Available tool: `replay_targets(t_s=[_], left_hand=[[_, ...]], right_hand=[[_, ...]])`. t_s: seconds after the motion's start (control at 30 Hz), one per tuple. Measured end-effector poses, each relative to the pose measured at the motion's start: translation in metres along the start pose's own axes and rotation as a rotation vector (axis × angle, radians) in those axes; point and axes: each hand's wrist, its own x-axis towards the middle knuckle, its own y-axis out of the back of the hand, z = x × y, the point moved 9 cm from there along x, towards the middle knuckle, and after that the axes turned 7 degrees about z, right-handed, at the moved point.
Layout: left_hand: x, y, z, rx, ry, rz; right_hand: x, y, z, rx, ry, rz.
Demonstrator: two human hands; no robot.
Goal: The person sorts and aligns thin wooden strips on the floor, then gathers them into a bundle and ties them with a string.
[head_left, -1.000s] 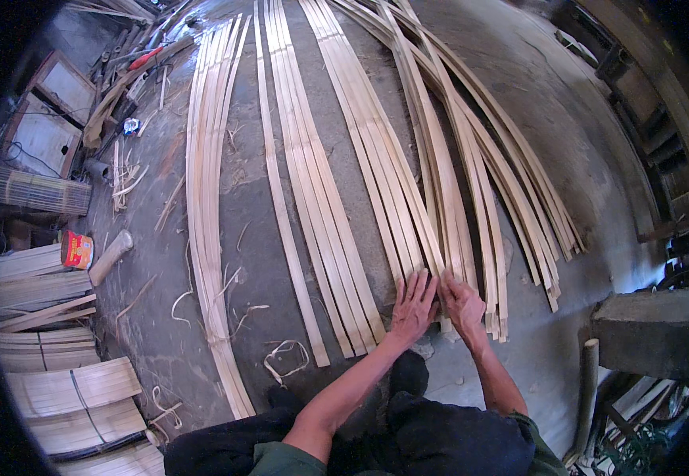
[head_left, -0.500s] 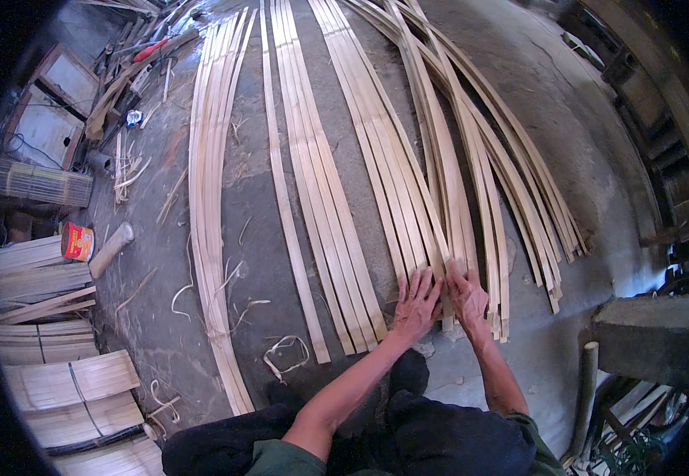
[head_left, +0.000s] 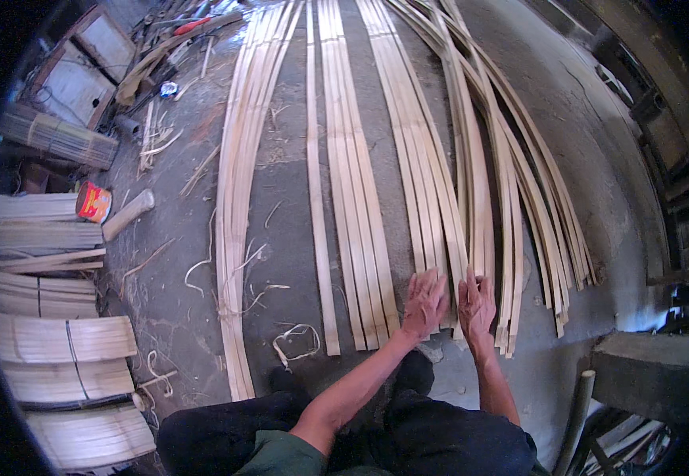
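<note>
Long pale bamboo strips lie lengthwise on the floor in several groups. My left hand [head_left: 425,305] rests with its fingers stretched over the near ends of one group of strips [head_left: 424,190]. Just to its right, my right hand [head_left: 477,306] lies with fingers extended on the neighbouring strips [head_left: 477,190]. A narrow gap with a strip in it separates the two hands. Left of them is a flat row of strips [head_left: 356,230], then a single strip [head_left: 319,198]. Both palms are hidden from above.
A loose bunch of strips [head_left: 237,174] lies farther left, near a curl of thin shavings [head_left: 297,341]. Tied bundles of slats [head_left: 67,337] and a red tin [head_left: 93,202] line the left side. More strips [head_left: 546,214] fan out at right, before a concrete block [head_left: 654,365].
My hands have drawn slightly apart, with the right hand's fingers straighter now. The view has shifted, so the strips appear farther right.
</note>
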Motion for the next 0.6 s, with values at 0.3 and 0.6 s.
replay_targets(t_s=[0.3, 0.6], left_hand=[[0.027, 0.131, -0.131, 0.376, 0.558, 0.398], [0.008, 0.157, -0.192, 0.459, 0.7, 0.34]], right_hand=[[-0.072, -0.089, -0.093, 0.326, -0.004, -0.303], [-0.08, -0.093, -0.103, 0.213, -0.081, -0.367]])
